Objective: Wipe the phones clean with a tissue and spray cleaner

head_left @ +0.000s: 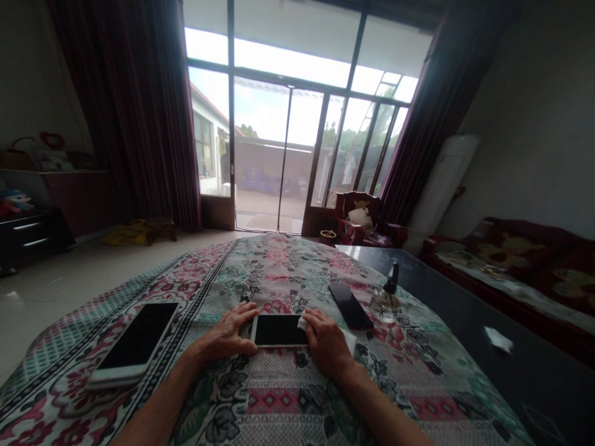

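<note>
A white-framed smartphone (279,330) with a dark screen lies sideways on the patterned tablecloth (274,288). My left hand (227,334) grips its left end, thumb at the near corner and fingers at the far one. On the right end of the screen rests my right hand (325,339), its curled fingers pressing a white tissue (350,342) that sticks out beside the palm. To the right lies a black smartphone (349,306). Next to that stands a clear bottle with a black pump top (389,294). A larger white device with a black screen (137,337) lies on the left.
A dark glossy table (469,322) adjoins the cloth on the right, with a crumpled white tissue (499,340) on it. Beyond are a wooden sofa (525,248) and a wooden armchair (357,214). Glass doors (274,155) stand ahead, and a low stool (162,229) is at the left.
</note>
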Tool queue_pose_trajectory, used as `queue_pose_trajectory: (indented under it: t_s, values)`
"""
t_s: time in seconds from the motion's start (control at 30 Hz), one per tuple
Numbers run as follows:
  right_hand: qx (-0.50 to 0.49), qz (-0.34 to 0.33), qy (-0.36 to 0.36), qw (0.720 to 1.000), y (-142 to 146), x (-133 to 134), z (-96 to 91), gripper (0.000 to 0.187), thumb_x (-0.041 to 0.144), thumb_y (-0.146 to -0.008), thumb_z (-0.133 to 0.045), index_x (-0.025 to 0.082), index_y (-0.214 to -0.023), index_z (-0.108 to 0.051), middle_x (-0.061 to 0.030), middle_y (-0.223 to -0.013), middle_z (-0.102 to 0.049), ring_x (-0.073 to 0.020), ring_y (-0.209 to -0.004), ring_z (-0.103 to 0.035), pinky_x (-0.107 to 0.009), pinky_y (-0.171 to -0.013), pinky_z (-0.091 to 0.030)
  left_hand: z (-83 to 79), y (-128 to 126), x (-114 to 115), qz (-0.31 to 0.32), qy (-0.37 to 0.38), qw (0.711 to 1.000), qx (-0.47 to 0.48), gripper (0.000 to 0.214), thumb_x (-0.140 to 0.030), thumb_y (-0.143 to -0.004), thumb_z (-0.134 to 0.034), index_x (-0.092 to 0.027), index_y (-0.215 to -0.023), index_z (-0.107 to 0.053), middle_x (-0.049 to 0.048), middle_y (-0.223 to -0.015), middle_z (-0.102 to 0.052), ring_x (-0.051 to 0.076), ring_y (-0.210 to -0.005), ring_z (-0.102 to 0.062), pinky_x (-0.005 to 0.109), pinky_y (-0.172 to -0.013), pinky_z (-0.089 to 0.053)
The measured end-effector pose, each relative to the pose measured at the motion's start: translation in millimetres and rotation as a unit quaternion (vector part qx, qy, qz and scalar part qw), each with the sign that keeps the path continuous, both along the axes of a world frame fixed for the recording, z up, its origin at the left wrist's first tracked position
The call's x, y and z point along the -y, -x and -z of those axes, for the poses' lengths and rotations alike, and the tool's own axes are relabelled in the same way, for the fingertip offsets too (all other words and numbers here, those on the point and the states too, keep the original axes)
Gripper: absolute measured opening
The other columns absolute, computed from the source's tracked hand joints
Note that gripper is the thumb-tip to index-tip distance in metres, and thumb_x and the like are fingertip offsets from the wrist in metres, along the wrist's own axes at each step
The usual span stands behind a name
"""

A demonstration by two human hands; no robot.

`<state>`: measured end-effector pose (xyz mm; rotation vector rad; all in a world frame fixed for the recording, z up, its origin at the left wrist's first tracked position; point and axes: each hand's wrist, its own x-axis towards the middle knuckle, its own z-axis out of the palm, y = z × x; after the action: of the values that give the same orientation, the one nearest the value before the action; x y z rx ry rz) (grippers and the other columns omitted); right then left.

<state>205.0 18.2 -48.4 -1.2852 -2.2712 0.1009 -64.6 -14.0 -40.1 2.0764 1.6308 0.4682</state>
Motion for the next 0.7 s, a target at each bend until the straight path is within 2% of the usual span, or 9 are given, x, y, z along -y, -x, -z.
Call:
queue_pose_trajectory:
  t_s: [0.4,0.57,0.7]
  values:
    - [-0.014,-0.031,0.012,0.999,-23,21,2.4,0.034,0.014,-0.088,-0.043,0.016,-0.115,-0.064,-0.0086,-0.130,-0.058,-0.0202,-0.123,-0.050,-0.036,-0.107,-0.037,0.5,-6,4,0.030,-0.024,0.999,-0.010,0.079,-0.045,-0.059,-0.077,-0.028,-0.132,-0.051,0.0046,-0.150,-0.034,0.033,-0.140,-0.019,0.046,-0.114,-0.016]
    - [-0.032,-0.033,0.004,0.999,-26,21,7.9,0.033,0.016,-0.089,-0.043,0.016,-0.114,-0.064,-0.0099,-0.127,-0.059,-0.0219,-0.122,-0.051,-0.039,-0.105,-0.039,-2.8,-11,5,0.041,-0.016,0.998,-0.039,0.088,-0.044,-0.060,-0.077,-0.023,-0.139,-0.042,0.0084,-0.151,-0.030,0.032,-0.141,-0.017,0.046,-0.114,-0.016]
    - [-0.041,-0.037,-0.004,0.998,-26,18,12.0,0.032,0.015,-0.088,-0.043,0.016,-0.112,-0.065,-0.0098,-0.126,-0.060,-0.0224,-0.120,-0.053,-0.040,-0.104,-0.040,-4.0,-12,4,0.046,-0.008,0.997,-0.064,0.085,-0.052,-0.062,-0.074,-0.025,-0.137,-0.044,0.0069,-0.152,-0.029,0.031,-0.141,-0.015,0.045,-0.114,-0.015]
